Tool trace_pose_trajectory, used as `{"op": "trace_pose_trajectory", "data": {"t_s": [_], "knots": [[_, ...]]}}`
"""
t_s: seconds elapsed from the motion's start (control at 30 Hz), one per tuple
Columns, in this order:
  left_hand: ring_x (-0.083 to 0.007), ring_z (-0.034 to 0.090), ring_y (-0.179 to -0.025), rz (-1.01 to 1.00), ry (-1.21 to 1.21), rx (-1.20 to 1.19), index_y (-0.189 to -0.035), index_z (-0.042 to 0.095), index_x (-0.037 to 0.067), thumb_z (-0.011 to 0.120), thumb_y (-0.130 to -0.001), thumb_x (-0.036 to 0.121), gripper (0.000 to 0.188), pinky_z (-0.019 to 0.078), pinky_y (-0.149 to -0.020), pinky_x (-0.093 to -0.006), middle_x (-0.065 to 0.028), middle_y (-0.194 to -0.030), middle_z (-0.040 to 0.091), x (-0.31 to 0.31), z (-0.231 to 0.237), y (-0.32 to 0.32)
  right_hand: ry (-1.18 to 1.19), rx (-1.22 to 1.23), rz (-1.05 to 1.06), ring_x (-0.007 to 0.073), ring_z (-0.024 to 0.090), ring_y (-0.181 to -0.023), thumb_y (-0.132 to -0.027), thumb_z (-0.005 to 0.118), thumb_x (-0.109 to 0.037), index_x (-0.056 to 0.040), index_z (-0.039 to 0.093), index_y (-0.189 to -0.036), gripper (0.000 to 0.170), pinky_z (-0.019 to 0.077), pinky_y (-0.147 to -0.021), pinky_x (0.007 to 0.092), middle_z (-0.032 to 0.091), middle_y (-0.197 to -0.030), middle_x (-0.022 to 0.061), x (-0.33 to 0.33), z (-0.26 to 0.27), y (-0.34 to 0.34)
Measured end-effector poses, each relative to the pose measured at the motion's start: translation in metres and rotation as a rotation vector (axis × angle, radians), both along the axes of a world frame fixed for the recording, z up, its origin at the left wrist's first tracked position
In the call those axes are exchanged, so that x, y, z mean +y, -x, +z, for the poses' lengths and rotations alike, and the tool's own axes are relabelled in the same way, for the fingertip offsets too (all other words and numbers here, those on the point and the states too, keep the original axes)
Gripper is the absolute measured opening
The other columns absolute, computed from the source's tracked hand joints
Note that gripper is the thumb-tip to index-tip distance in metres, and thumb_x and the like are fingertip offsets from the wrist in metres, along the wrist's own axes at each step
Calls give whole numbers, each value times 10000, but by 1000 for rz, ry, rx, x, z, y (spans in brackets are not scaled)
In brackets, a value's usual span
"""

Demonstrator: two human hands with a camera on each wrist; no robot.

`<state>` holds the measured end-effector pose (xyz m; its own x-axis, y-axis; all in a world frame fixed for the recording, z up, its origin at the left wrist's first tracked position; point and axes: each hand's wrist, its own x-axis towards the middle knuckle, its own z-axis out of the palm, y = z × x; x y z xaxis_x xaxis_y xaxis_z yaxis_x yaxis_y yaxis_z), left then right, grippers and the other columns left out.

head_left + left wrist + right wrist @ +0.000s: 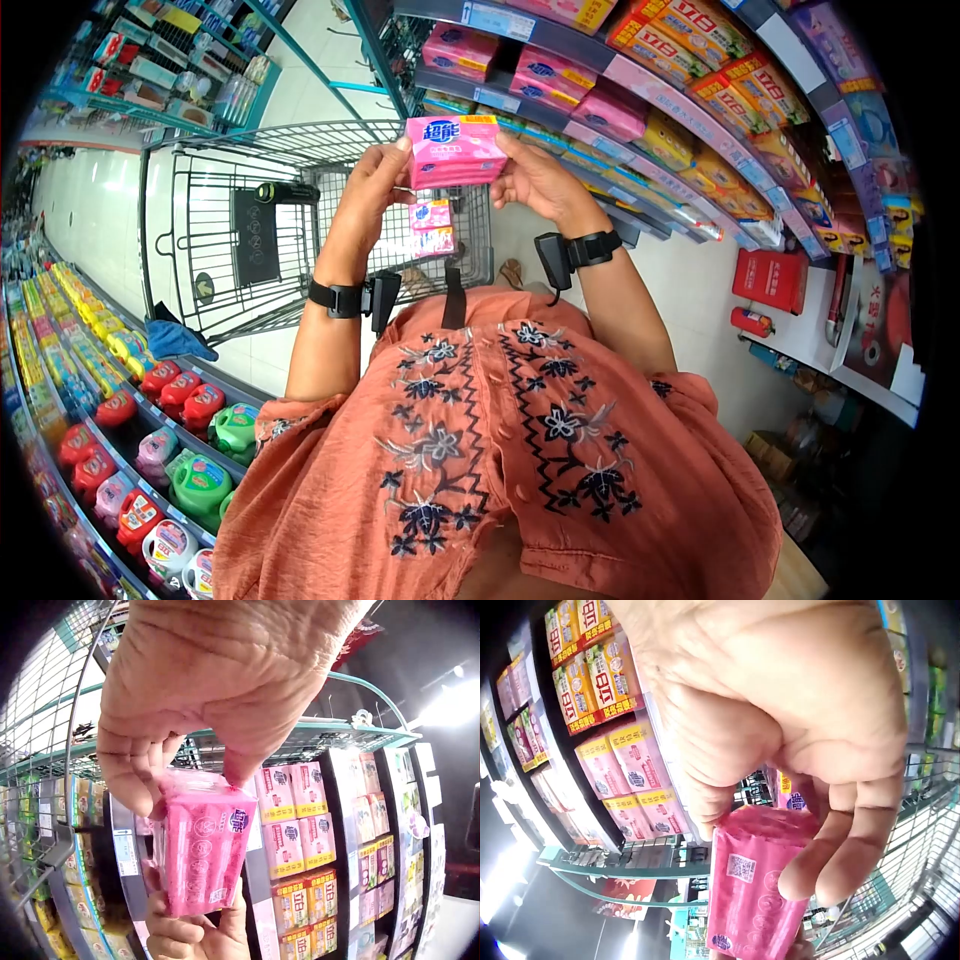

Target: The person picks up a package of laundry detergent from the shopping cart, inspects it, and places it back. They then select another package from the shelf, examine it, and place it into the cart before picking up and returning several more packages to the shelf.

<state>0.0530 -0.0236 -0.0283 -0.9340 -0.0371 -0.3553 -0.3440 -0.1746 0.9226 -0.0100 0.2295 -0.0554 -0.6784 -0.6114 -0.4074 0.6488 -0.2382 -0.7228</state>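
Observation:
A pink soap pack (455, 152) with blue lettering and a yellow corner is held up between both hands above the cart. My left hand (374, 186) grips its left end, thumb on the near face. On the opposite end, my right hand (545, 180) pinches it between thumb and fingers. The left wrist view shows the pack's printed side (202, 855) under the left hand (217, 690), with the other hand's fingers beyond. In the right wrist view, a QR code shows on the pack (754, 892) below the right hand (780, 697). Two similar packs (432, 228) lie in the cart.
The wire shopping cart (310, 165) stands ahead and left, holding a dark bottle-like item (287, 192). Shelves of boxed soap (655, 125) rise at the right. Detergent bottles (203, 487) line the lower left. A red box (770, 280) and an extinguisher (752, 321) are at the right.

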Motion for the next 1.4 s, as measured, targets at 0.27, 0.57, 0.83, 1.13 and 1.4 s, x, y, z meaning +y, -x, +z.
{"op": "trace_pose_trajectory", "data": {"t_s": [0.27, 0.57, 0.83, 1.13, 1.4], "knots": [[-141, 611, -1095, -21, -56, 84, -1412, 464, -9, 599, -994, 342, 562, 506, -891, -320, -82, -1236, 636, 2, 6, -3, 100, 129, 31, 170, 664, -952, -924, 717, -298, -53, 455, -1410, 603, 581, -830, 360, 631, -1157, 78, 3, -2, 1], [-170, 582, -1186, 43, -220, 134, -1476, 420, 24, 577, -990, 198, 539, 473, -1005, -332, -91, -1346, 587, 4, 6, -8, 43, 323, -92, 218, 527, -1258, -846, 750, -118, -39, 333, -1514, 792, 491, -1012, 349, 475, -1420, 144, -9, 18, -8], [-173, 601, -1163, 47, -210, 54, -1490, 409, 59, 518, -999, 132, 508, 536, -934, -318, -94, -1348, 583, 4, 8, -9, -79, 462, -122, 210, 528, -1252, -818, 736, -70, -45, 342, -1520, 806, 472, -1012, 340, 462, -1443, 117, -15, 13, -9], [-217, 605, -1176, 94, -343, 99, -1475, 394, 29, 555, -998, 188, 529, 528, -991, -382, -125, -1347, 563, 1, -1, -3, -143, 497, -122, 193, 577, -1188, -825, 693, 4, -61, 314, -1542, 814, 486, -974, 306, 503, -1402, 78, -18, 14, -9], [-208, 574, -1185, 154, -384, 241, -1336, 476, 35, 588, -943, 132, 421, 479, -1025, -396, -111, -1305, 567, 4, -2, -4, -417, 1061, -278, 205, 626, -1149, -801, 732, 15, -114, 495, -1392, 649, 538, -945, 337, 585, -1325, 99, -31, 7, -9]]}}
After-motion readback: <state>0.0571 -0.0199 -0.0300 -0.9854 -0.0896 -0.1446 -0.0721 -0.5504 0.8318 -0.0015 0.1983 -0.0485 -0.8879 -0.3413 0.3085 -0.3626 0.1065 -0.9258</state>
